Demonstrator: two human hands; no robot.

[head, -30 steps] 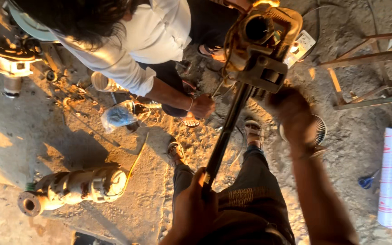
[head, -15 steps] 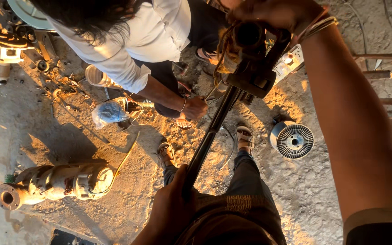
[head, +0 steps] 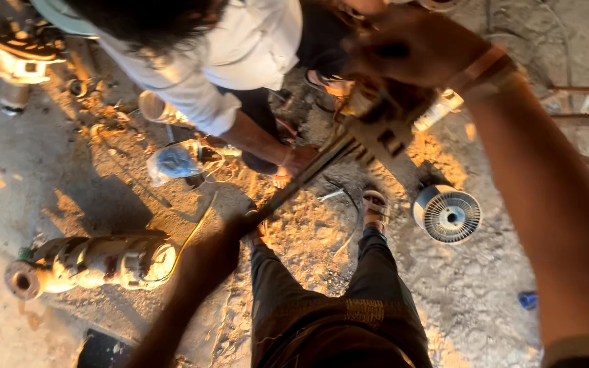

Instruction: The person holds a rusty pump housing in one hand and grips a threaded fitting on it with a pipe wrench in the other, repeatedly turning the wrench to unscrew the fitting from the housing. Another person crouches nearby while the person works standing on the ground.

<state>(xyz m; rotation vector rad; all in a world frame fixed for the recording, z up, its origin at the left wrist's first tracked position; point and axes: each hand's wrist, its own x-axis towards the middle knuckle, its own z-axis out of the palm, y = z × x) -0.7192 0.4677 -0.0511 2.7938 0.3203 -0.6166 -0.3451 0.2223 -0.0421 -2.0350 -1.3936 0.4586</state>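
Note:
I hold a long dark metal rod [head: 308,178] that slants from lower left to upper right, with a blocky metal head [head: 383,126] at its top end. My left hand [head: 230,235] is closed around the rod's lower end. My right hand [head: 410,44] is raised, blurred, and rests over the top of the metal head. A second person in a white shirt [head: 240,61] crouches beyond the rod, with a hand [head: 298,162] on the ground next to the shaft.
An old pump body [head: 90,262] lies on the sandy ground at left. A round finned fan cover [head: 448,215] sits at right. A plastic bag [head: 172,162], scattered parts and a machine [head: 18,58] lie at upper left. My sandalled feet [head: 375,204] stand below.
My right hand has risen from beside the rod to over its metal head. The view has shifted, so the pump body and fan cover appear lower in the frame.

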